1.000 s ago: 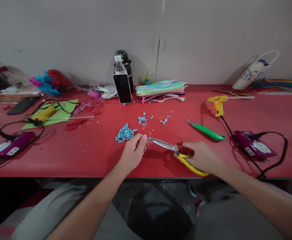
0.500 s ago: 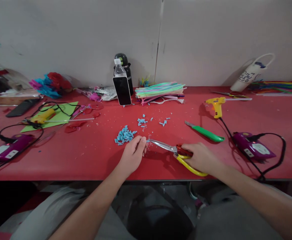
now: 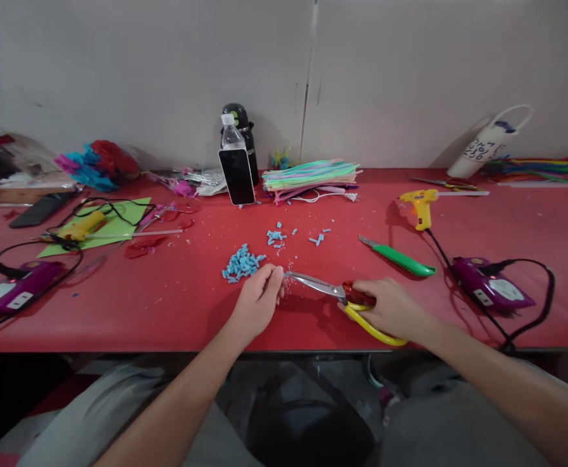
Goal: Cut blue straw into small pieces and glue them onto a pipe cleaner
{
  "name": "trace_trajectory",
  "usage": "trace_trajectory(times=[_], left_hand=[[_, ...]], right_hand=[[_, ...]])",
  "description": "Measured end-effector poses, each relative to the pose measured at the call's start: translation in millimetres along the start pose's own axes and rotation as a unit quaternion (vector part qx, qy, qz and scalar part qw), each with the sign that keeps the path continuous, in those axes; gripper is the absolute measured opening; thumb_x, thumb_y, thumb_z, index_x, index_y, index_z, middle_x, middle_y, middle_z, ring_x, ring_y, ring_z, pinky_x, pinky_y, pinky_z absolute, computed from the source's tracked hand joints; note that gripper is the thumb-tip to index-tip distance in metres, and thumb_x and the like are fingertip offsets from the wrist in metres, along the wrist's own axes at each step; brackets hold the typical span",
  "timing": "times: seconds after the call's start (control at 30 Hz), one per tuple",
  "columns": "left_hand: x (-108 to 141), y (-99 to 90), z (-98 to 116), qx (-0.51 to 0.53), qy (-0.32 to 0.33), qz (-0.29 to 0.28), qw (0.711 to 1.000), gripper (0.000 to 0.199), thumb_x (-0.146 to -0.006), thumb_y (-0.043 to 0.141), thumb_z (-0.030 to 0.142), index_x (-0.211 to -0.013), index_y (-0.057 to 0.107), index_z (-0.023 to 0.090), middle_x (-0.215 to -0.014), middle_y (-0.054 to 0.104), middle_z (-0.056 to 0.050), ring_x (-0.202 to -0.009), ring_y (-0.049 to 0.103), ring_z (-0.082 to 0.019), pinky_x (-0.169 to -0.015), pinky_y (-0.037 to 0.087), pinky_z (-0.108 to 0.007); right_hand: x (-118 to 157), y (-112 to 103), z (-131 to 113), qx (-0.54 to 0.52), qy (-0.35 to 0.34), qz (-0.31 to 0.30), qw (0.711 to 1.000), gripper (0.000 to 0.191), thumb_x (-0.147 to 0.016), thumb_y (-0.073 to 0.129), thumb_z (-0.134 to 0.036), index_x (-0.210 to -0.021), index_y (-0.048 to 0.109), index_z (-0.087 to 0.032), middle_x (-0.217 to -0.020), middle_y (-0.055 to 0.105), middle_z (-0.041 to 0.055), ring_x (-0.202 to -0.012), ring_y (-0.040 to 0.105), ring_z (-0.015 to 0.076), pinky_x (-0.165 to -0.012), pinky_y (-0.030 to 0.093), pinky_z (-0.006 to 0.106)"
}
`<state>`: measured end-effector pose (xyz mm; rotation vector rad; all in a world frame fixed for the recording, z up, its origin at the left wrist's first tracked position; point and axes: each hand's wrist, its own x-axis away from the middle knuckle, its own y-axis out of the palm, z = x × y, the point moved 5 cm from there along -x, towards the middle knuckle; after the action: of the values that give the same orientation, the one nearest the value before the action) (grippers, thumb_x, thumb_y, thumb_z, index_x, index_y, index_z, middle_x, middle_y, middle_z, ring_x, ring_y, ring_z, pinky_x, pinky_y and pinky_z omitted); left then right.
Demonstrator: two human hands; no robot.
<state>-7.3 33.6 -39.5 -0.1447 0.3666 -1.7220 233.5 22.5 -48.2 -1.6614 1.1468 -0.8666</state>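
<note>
My left hand (image 3: 258, 299) is closed in a pinch, thumb against fingers, with a bit of a small blue piece (image 3: 286, 274) showing at the fingertips. My right hand (image 3: 393, 308) grips scissors (image 3: 320, 285) with one red and one yellow handle. Their blades point left, and the tips reach that blue piece beside my left fingertips. Just beyond my left hand lies a pile of short blue pieces (image 3: 242, 263) on the red tabletop (image 3: 186, 311). Two looser groups of such bits (image 3: 276, 237) lie farther back, with pale crumbs scattered around.
A green utility knife (image 3: 403, 259) and a yellow glue gun (image 3: 420, 206) lie to the right, near a purple power strip (image 3: 493, 285) with a black cord. At the back stand a phone (image 3: 237, 176), bottles and a bundle of pastel pipe cleaners (image 3: 313, 175). Green paper (image 3: 123, 217) lies left.
The scissors have shifted very slightly left at the tips, and the yellow handle sits a touch lower. My left hand keeps its pinch in the same place.
</note>
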Motion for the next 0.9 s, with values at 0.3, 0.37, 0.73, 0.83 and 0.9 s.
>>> trace_trajectory(times=[0.3, 0.37, 0.73, 0.83, 0.9], left_hand=[[-0.5, 0.7, -2.8, 0.009, 0.002, 0.002, 1.0, 0.037, -0.099, 0.038, 0.041, -0.072, 0.049, 0.018, -0.064, 0.051, 0.003, -0.058, 0.049, -0.01, -0.058, 0.039, -0.023], [-0.3, 0.6, -3.4, 0.008, 0.002, 0.003, 1.0, 0.037, -0.099, 0.039, 0.041, -0.073, 0.049, 0.018, -0.064, 0.051, 0.003, -0.058, 0.049, -0.01, -0.058, 0.039, -0.023], [-1.0, 0.6, -1.0, 0.002, 0.003, -0.002, 1.0, 0.037, -0.099, 0.037, 0.041, -0.072, 0.048, 0.018, -0.065, 0.05, 0.003, -0.058, 0.049, -0.01, -0.059, 0.039, -0.024], [-0.8, 0.4, -1.6, 0.0, 0.003, -0.002, 1.0, 0.037, -0.099, 0.037, 0.041, -0.072, 0.048, 0.018, -0.065, 0.051, 0.003, -0.059, 0.049, -0.01, -0.059, 0.04, -0.024], [-0.5, 0.2, -2.4, 0.001, 0.0, -0.002, 1.0, 0.037, -0.099, 0.038, 0.041, -0.073, 0.048, 0.018, -0.065, 0.05, 0.003, -0.059, 0.049, -0.01, -0.059, 0.04, -0.024]], right_hand=[[-0.9, 2.9, 4.2, -0.003, 0.008, 0.002, 1.0, 0.022, -0.08, 0.058, -0.039, -0.067, 0.053, -0.022, -0.063, 0.06, 0.0002, -0.056, 0.047, 0.0136, -0.053, 0.023, 0.026], [-0.4, 3.1, 6.0, -0.016, 0.007, 0.006, 1.0, 0.025, -0.08, 0.058, -0.04, -0.066, 0.051, -0.022, -0.062, 0.058, 0.0001, -0.056, 0.046, 0.0136, -0.052, 0.023, 0.026], [1.3, 0.1, 2.2, -0.003, 0.003, -0.002, 1.0, 0.027, -0.08, 0.059, -0.042, -0.065, 0.049, -0.021, -0.059, 0.057, -0.0009, -0.053, 0.041, 0.0123, -0.052, 0.021, 0.025], [0.6, 0.2, 1.2, 0.001, 0.001, -0.002, 1.0, 0.026, -0.079, 0.058, -0.041, -0.064, 0.049, -0.022, -0.059, 0.057, -0.0009, -0.053, 0.041, 0.0122, -0.052, 0.021, 0.025], [0.1, 0.8, 1.3, 0.003, 0.001, -0.003, 1.0, 0.026, -0.079, 0.059, -0.04, -0.064, 0.049, -0.021, -0.059, 0.057, -0.0009, -0.053, 0.042, 0.0122, -0.052, 0.021, 0.025]])
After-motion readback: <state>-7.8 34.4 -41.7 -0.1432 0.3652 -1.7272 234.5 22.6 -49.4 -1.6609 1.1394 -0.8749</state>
